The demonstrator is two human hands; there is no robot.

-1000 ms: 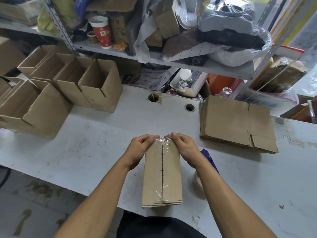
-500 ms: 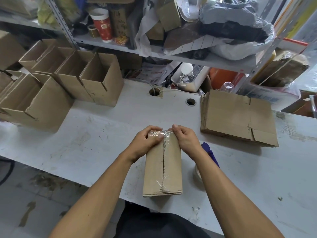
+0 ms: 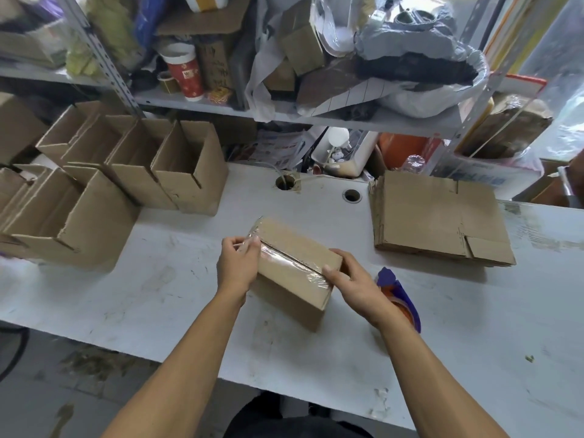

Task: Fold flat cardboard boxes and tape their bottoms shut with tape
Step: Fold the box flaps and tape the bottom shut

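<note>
Open boxes (image 3: 189, 172) stand on the far left of the white tabletop (image 3: 158, 295). In the middle, the left hand (image 3: 237, 263) and right hand (image 3: 350, 281) hold a taped box (image 3: 294, 263) by its ends. Flat cardboard (image 3: 436, 216) lies far right.

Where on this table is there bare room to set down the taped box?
Bare table lies between the left hand and the open boxes, and ahead of the taped box toward the two holes. The right side is crowded: flat cardboard stack and tape dispenser.
</note>
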